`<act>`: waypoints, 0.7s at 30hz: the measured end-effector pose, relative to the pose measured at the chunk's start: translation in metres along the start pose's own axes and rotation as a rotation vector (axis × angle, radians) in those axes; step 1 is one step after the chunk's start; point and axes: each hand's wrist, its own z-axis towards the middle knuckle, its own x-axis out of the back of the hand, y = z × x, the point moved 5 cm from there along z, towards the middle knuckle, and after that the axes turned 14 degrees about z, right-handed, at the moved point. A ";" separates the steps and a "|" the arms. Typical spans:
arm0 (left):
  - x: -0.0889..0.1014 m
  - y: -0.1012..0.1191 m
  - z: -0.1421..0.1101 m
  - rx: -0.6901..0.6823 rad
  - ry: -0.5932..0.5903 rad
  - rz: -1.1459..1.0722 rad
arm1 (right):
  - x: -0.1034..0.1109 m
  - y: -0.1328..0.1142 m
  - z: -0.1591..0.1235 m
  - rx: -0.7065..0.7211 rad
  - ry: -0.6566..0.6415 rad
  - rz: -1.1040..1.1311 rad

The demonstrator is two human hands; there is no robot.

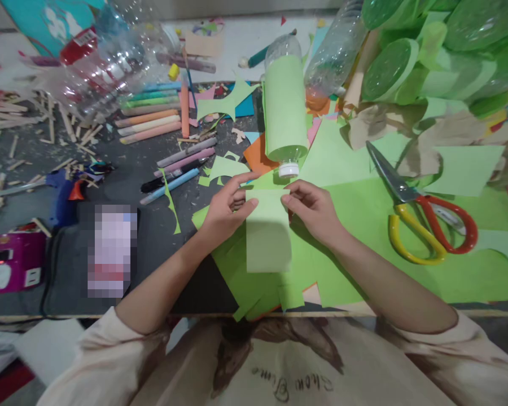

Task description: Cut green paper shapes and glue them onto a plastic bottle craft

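A pale green rectangular piece of paper [268, 237] is held up by its two upper corners over larger green sheets [338, 248]. My left hand [228, 206] pinches the upper left corner, thumb in front and fingers behind. At the upper right corner, my right hand [309, 206] grips the paper the same way; some of its fingertips are hidden behind it. Just beyond both hands lies a clear plastic bottle [288, 169] wrapped in light green paper, its white cap pointing towards me.
Large scissors [419, 203] with red and yellow handles lie at the right. Several markers [152, 118] and paper scraps [226, 166] spread out left of the bottle. A phone [110, 248], a blue glue gun [63, 194] and a magenta box [14, 259] are at the left. Green-wrapped bottles [444, 62] crowd the back right.
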 end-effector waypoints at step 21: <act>0.002 0.005 0.001 -0.085 0.023 0.028 | 0.001 0.000 0.000 -0.006 0.022 0.067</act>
